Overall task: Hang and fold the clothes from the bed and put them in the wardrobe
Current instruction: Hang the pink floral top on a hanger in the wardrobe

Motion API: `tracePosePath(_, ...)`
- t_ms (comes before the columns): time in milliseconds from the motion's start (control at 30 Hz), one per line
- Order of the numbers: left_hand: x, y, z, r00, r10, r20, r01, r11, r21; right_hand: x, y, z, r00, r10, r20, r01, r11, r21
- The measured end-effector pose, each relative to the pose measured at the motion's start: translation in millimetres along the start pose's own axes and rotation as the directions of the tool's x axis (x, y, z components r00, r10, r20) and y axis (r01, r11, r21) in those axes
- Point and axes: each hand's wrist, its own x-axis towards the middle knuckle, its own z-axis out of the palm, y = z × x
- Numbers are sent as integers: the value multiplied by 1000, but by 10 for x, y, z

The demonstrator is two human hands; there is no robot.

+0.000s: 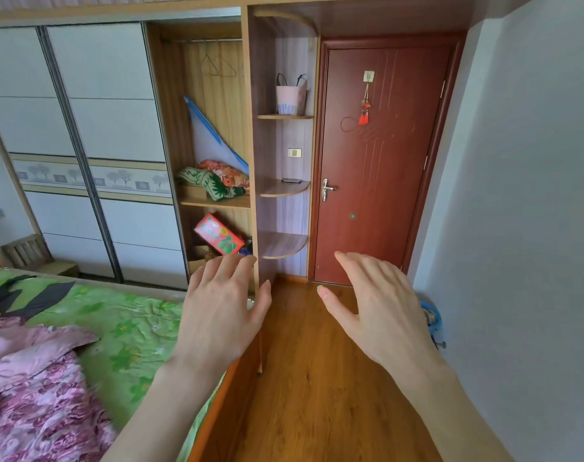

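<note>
Both my hands are stretched out in front of me, palms down, fingers spread and holding nothing. My left hand (222,310) hovers over the bed's corner; my right hand (380,305) hovers over the wooden floor. The bed (130,325) at the lower left has a green floral sheet. Pink floral clothes (33,388) lie on it at the far left, with a dark garment (27,296) behind them. The wardrobe (213,128) stands ahead with one section open. Wire hangers (218,63) hang on its rail. Folded colourful fabric (217,181) lies on its shelf.
White sliding wardrobe doors (93,128) are shut on the left. Corner shelves (284,188) hold a pink bag (290,96). A red-brown door (380,161) is shut ahead. A red box (218,233) sits in the lower wardrobe section. A grey wall (517,195) bounds the right.
</note>
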Motion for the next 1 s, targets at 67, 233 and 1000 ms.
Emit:
tracePosePath(67, 230, -68, 234, 1000, -1, -3, 1, 1000, -14, 256, 79, 246, 1000, -10, -3, 10, 1000, 2)
tracePosePath(233, 943, -339, 868, 999, -22, -27, 21, 999, -43, 1085, 275, 842, 1000, -29, -11, 29, 999, 19)
tracePosePath(1000, 3924, -888, 3656, 999, -35, -42, 32, 998, -52, 4232, 1707, 3129, 997, -35, -63, 37, 999, 25)
